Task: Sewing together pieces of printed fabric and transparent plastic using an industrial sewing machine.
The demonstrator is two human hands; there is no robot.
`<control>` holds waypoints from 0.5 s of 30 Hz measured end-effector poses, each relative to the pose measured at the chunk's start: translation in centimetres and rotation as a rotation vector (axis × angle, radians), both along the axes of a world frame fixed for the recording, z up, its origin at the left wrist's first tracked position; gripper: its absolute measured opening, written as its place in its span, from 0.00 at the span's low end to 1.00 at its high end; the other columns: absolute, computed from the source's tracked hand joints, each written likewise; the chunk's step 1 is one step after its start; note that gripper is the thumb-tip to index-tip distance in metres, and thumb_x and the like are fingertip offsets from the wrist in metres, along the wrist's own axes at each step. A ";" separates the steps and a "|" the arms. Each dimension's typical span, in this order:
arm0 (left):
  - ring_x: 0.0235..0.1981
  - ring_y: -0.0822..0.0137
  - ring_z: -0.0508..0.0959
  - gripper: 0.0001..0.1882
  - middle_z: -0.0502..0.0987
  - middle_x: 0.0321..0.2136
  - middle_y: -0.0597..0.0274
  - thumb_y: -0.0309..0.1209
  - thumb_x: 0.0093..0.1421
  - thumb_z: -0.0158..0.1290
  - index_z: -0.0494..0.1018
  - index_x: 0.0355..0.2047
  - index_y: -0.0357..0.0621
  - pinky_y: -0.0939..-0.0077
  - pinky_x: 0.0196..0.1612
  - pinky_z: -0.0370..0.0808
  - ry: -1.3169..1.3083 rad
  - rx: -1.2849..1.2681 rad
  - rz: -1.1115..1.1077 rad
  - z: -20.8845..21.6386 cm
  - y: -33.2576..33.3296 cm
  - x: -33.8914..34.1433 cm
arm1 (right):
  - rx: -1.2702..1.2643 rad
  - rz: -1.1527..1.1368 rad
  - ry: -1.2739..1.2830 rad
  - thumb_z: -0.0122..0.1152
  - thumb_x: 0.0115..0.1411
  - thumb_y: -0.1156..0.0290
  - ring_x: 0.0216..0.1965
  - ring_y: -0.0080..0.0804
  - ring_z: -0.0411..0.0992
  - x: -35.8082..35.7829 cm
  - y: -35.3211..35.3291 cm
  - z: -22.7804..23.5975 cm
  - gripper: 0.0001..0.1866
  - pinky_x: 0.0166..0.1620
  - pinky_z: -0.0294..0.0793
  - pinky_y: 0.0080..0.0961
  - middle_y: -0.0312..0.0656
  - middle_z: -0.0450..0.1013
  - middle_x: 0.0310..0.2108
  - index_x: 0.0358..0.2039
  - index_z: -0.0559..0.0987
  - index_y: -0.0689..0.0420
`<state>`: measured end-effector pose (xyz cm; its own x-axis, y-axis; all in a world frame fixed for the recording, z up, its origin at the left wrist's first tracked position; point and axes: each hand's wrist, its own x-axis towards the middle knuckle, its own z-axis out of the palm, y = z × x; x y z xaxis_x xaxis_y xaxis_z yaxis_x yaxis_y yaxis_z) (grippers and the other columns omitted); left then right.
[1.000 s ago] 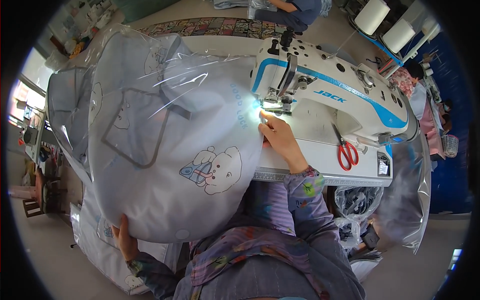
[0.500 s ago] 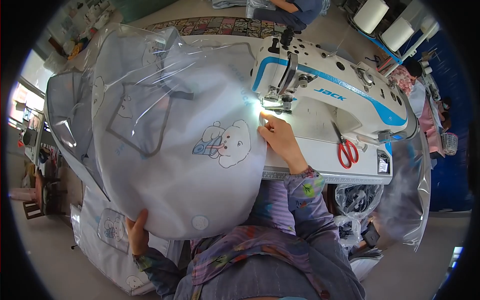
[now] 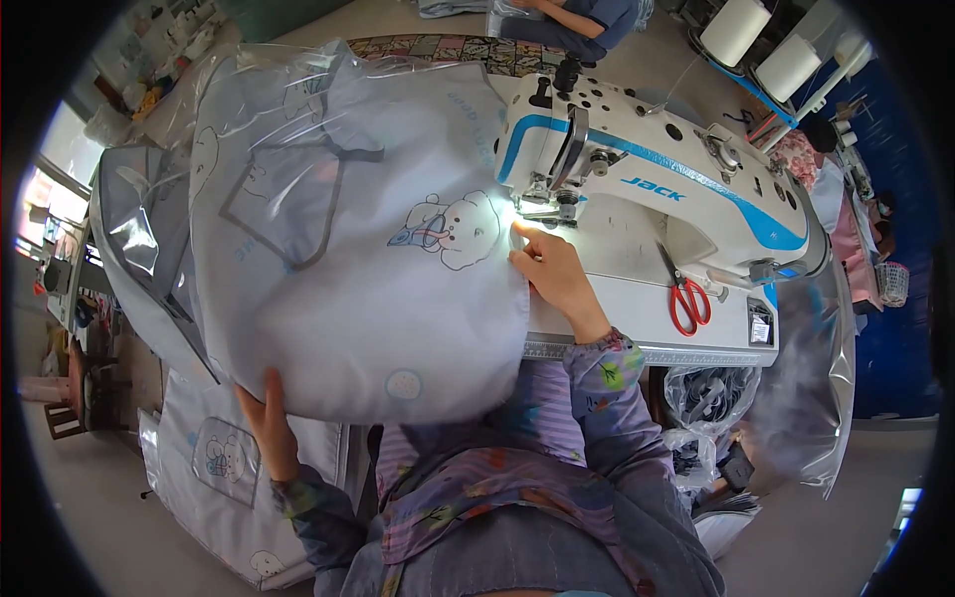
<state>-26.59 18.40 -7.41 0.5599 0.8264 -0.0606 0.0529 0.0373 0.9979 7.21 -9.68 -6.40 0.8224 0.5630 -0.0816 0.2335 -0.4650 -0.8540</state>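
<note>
A large light-grey fabric piece [image 3: 328,343], printed with cartoon puppies and covered in part by clear plastic film, spreads from the sewing machine [image 3: 647,159] toward my lap. Close to the lit needle area, my right hand [image 3: 557,279] pinches the fabric's right edge, fingertips just below the presser foot [image 3: 547,211]. My left hand [image 3: 271,428] grips the lower left edge of the same piece; some of its fingers are hidden by the cloth. Red-handled scissors [image 3: 688,303] lie on the machine bed, right of my right hand.
More grey printed fabric [image 3: 214,497] hangs at the lower left. White thread cones [image 3: 736,30] stand at the upper right. A plastic bag of dark strips [image 3: 706,398] sits under the table edge. Another person [image 3: 587,25] sits beyond the machine.
The fabric has advanced away from me along the needle, its printed puppy and lower edge now farther up. My left hand has moved slightly up with it; my right hand stays near the needle.
</note>
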 end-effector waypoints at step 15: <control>0.65 0.54 0.66 0.25 0.73 0.56 0.59 0.22 0.54 0.56 0.79 0.52 0.58 0.44 0.69 0.55 0.330 1.611 -0.483 2.0 -2.4 2.1 | 0.131 -0.003 0.263 0.57 0.67 0.69 0.25 0.13 0.62 0.6 -0.9 0.1 0.28 0.27 0.65 0.14 0.27 0.65 0.25 0.66 0.68 0.60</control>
<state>-24.49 15.98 -5.45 0.8936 -0.0633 0.4444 -0.0480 -0.9978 -0.0456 7.80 -10.58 -6.26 0.7841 0.5807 -0.2189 -0.0050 -0.3469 -0.9379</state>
